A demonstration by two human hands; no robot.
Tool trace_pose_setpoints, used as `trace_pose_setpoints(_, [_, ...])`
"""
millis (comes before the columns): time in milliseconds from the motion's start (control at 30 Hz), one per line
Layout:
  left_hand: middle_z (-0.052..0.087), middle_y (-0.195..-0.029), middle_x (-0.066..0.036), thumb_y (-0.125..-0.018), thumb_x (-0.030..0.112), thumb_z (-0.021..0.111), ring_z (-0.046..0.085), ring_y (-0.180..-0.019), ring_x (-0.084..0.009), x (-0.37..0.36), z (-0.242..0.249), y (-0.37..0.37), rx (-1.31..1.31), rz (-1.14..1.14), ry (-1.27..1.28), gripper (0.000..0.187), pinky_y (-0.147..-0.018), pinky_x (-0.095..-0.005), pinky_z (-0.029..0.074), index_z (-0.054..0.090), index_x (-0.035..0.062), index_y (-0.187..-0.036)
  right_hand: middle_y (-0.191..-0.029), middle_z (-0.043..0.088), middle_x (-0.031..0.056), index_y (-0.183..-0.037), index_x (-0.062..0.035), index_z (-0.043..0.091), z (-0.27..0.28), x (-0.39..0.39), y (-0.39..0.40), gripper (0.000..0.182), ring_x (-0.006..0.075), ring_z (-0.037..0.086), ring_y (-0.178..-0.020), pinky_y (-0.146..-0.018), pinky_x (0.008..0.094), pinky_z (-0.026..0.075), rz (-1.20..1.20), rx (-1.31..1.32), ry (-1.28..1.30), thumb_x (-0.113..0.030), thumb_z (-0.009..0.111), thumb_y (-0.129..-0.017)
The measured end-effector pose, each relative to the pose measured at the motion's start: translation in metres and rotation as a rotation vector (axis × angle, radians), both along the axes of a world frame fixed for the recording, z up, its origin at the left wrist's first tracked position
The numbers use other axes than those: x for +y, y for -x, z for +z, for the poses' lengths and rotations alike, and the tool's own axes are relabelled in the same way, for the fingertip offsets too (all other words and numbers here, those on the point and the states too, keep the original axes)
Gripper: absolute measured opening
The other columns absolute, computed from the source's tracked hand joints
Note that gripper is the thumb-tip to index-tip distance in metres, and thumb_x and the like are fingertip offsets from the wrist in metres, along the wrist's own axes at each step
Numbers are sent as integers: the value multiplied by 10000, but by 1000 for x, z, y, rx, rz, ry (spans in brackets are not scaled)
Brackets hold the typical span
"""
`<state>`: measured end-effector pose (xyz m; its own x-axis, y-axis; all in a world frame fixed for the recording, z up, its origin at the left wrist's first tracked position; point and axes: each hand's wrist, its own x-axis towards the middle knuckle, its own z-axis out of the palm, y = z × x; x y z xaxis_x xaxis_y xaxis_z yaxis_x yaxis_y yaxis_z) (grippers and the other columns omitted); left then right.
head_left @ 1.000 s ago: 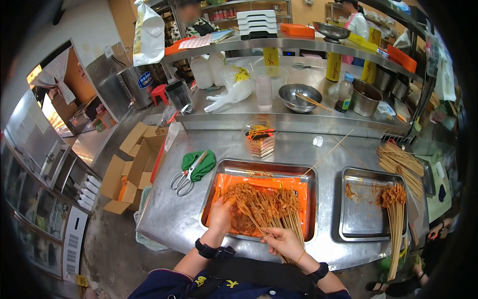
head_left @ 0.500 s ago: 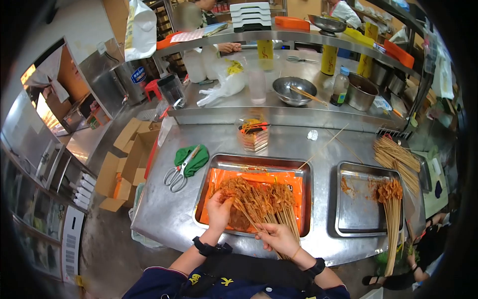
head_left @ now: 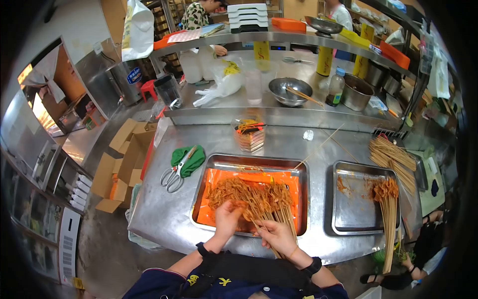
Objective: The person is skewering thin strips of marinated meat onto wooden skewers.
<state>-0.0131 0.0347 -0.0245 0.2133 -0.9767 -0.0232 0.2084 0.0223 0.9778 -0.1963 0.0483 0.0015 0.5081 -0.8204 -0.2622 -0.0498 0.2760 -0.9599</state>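
Observation:
My left hand (head_left: 228,217) is closed in a pinch on a sauce-coated food piece at the front of the metal tray (head_left: 307,199). Between the fingers of my right hand (head_left: 279,236) is a thin wooden skewer, its upper end reaching toward the left fingertips. Orange-red food strips (head_left: 231,191) lie heaped in that tray over bright orange plastic packaging (head_left: 295,180). Beside the heap, several loaded skewers (head_left: 280,199) rest with their bare sticks pointing toward me. The exact kind of food cannot be made out.
A second tray (head_left: 358,230) at right holds a bundle of loaded skewers (head_left: 387,209); bare sticks (head_left: 391,154) lie behind it. Scissors (head_left: 174,175) rest on a green cloth (head_left: 195,160) at left. A plastic container (head_left: 250,137) stands behind the main tray. Other people are beyond the shelf.
My left hand has moved right and slightly down, from the heap's left side toward the skewer tip. My right hand stays nearly in place with the skewer. The view has shifted slightly.

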Motion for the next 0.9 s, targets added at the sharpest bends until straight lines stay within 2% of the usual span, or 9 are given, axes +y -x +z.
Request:
trace_pose_setpoints(167, [616,-934,-54,-821,-48,495,585,-821,-115,-7,0,1,135,76,78,210,-722,-240,480,546,-16,-1022,-862,642,79,-1198,19,506,2,-3,-2,342,52,530,-537,-440,186,440,21,24,-24,-81,519,-871])
trace_pose_setpoints(200, [608,-965,-62,-821,-51,491,578,-866,-125,-5,1,-1,118,36,50,222,-763,-250,472,538,-11,-1034,-863,642,79,-1201,18,504,0,-1,-1,344,52,531,-537,-440,186,441,23,20,-23,-80,520,-871])
trace_pose_setpoints(433, [572,-1008,-93,-830,-15,506,551,-905,-161,-12,-16,1,-8,148,120,255,-784,-288,460,452,-20,-1080,-809,623,65,-1116,21,491,1,-2,0,251,72,526,-516,-432,205,434,-4,-20,-58,-62,497,-879])
trace_pose_setpoints(500, [568,-1020,-83,-870,53,484,543,-916,-141,-8,-7,2,145,79,39,221,-794,-279,455,467,-7,-1081,-798,610,51,-1082,4,479,-7,-3,2,213,84,534,-516,-433,214,436,-33,-47,-75,-52,489,-877])
trace_pose_setpoints(533, [578,-978,-72,-900,113,465,570,-853,-136,-9,-20,-1,147,85,-4,227,-738,-269,484,469,-1,-1096,-795,604,50,-1078,6,469,-8,-3,2,215,86,540,-520,-437,208,436,-50,-60,-99,-50,495,-871])
trace_pose_setpoints(600, [603,-901,-94,-932,175,436,615,-736,-148,-2,1,1,369,12,-70,253,-584,-259,523,469,-8,-1103,-811,603,70,-1073,26,466,-2,-3,1,221,88,545,-525,-449,196,440,-97,-82,-121,-45,504,-867])
trace_pose_setpoints(633, [609,-911,-104,-938,181,423,619,-759,-159,0,4,-1,410,-7,-110,258,-615,-269,527,477,-19,-1092,-822,611,77,-1077,27,465,-2,-5,1,221,85,547,-529,-451,194,445,-92,-89,-107,-49,508,-874])
trace_pose_setpoints(800, [603,-881,-75,-916,216,491,591,-718,-125,-3,9,4,368,79,-65,262,-605,-240,489,518,-19,-1029,-841,623,86,-1084,26,463,-3,-6,1,227,83,558,-546,-453,187,450,-68,-106,-102,-53,517,-879])
trace_pose_setpoints(900, [598,-942,-60,-884,157,539,588,-803,-124,-7,3,-1,231,-70,-134,245,-690,-241,485,524,-16,-1057,-836,618,66,-1071,28,499,-3,-7,1,225,81,577,-596,-485,187,461,-63,-106,-108,-55,544,-867])
